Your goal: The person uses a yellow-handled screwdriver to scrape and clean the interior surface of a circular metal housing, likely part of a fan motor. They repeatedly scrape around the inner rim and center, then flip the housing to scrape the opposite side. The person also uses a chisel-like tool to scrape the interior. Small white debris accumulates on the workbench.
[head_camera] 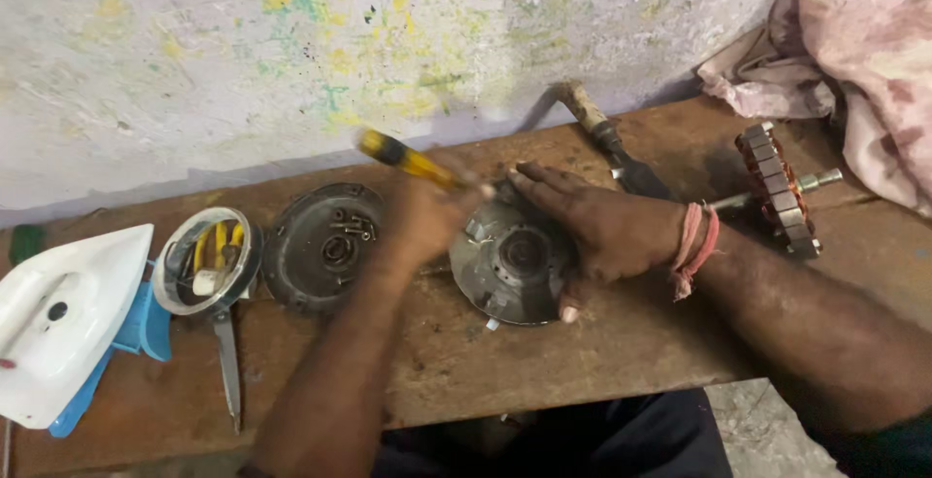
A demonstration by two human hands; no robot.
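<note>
Worn wooden bench (544, 362) by paint-flecked wall (291, 41) — left grip (427, 216) pinching screwdriver (403, 158), right grip (602, 230) spread on motor cover (510, 264).

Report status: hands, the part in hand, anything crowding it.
Left hand shut on yellow-handled screwdriver. Right hand pressing round metal housing on wooden bench. Second cover plate sits left, apart.

round grey metal motor cover (510, 263) | flat on wooden bench | yellow-handled screwdriver (406, 159) | tilted, blurred
</note>
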